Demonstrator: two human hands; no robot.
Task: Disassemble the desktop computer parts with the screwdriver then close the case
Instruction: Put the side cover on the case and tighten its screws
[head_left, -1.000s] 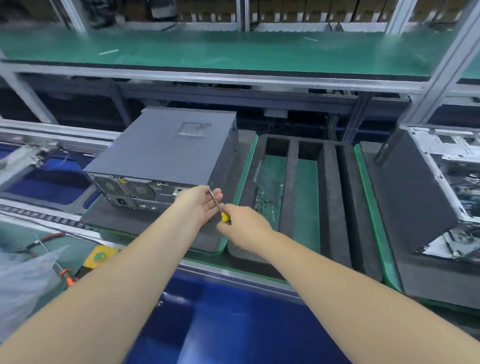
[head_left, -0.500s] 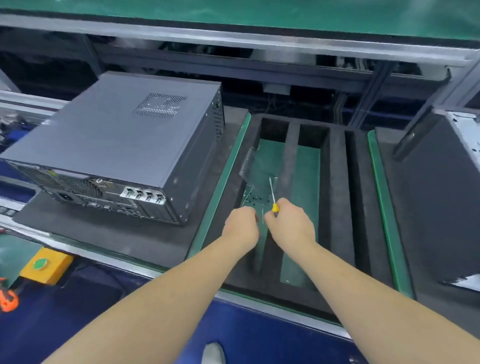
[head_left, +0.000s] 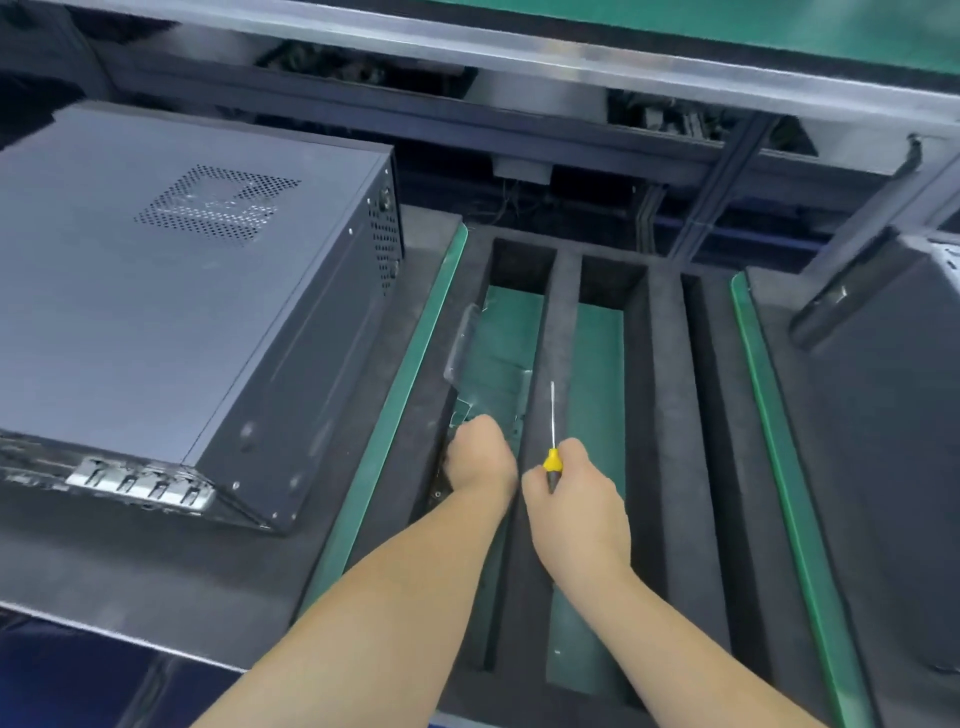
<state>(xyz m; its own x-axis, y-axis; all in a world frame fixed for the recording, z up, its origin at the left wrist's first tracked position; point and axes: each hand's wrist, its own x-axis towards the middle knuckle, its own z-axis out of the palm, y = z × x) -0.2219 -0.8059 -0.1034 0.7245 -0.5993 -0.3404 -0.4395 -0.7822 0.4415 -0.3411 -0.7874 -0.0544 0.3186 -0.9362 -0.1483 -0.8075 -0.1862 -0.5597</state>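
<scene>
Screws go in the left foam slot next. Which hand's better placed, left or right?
Left. The left hand is already down in the left slot of the foam tray, fingers curled; what it holds is hidden. The right hand grips the screwdriver over the divider, so it is occupied.

No readable text, label, brand, number or sign anywhere in view. Closed grey metal computer case: bare panels, only perforated vent grid, no lettering. Yellow-and-black-handled screwdriver: no marking legible. Dark foam tray with green floor: unmarked.
</scene>
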